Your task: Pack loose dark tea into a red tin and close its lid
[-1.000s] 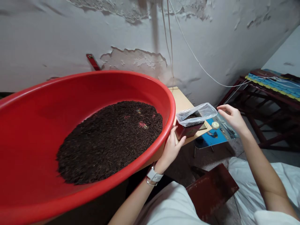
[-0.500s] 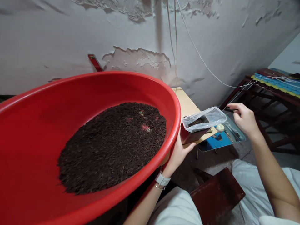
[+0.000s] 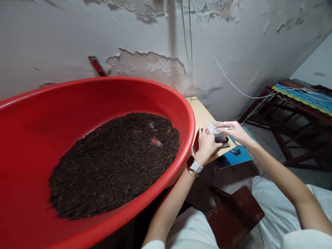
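Note:
A clear plastic bag (image 3: pixel 215 127) lines a dark box (image 3: pixel 196 142) on the small pale table, and dark contents show through its side. My left hand (image 3: pixel 206 143), with a watch on the wrist, is closed on the near left part of the bag's mouth. On the other side my right hand (image 3: pixel 234 132) pinches the bag's right edge, drawing the film together. To the left stands a large red basin (image 3: pixel 85 91) holding a broad heap of dark, dry, twisted leaves that look like tea (image 3: pixel 116 166).
The pale tabletop (image 3: pixel 201 110) runs along the peeling wall. A blue-topped stool (image 3: pixel 237 157) stands beyond it, and a dark red wooden stool (image 3: pixel 234 214) is by my knees. White cables (image 3: pixel 220 65) hang across to a dark rack (image 3: pixel 282 121) at right.
My left hand has risen from the box's side to the bag's mouth. My right hand has come in from the right and taken hold of the bag, whose wide opening is now gathered.

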`<state>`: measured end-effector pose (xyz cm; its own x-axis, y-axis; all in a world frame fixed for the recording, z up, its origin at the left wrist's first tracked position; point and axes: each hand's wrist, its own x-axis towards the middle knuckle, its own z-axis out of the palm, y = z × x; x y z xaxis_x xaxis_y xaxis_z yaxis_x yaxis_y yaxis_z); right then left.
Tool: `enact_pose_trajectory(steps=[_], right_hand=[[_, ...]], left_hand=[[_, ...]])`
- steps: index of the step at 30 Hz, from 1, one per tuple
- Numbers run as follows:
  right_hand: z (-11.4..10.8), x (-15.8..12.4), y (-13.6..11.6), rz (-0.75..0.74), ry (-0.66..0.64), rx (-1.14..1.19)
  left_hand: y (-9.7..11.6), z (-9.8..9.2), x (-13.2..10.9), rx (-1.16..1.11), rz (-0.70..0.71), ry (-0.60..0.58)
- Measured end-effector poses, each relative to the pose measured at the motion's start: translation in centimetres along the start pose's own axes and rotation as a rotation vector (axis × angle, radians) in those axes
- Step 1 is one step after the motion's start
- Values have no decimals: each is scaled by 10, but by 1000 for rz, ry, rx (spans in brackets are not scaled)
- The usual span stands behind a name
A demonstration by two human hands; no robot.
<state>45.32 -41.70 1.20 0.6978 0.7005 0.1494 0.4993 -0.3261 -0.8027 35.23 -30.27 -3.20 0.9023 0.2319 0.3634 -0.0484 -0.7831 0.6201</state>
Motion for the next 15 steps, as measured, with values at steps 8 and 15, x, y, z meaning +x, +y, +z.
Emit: enact_pose_trajectory(steps=[8, 15], right_hand=[[-12, -17, -21, -183, -245, -232], [-41, -10, -4, -867, -207, -929]], left_hand=[[3, 12, 21, -251, -232, -86], [-1, 17, 30, -348, -294, -103]])
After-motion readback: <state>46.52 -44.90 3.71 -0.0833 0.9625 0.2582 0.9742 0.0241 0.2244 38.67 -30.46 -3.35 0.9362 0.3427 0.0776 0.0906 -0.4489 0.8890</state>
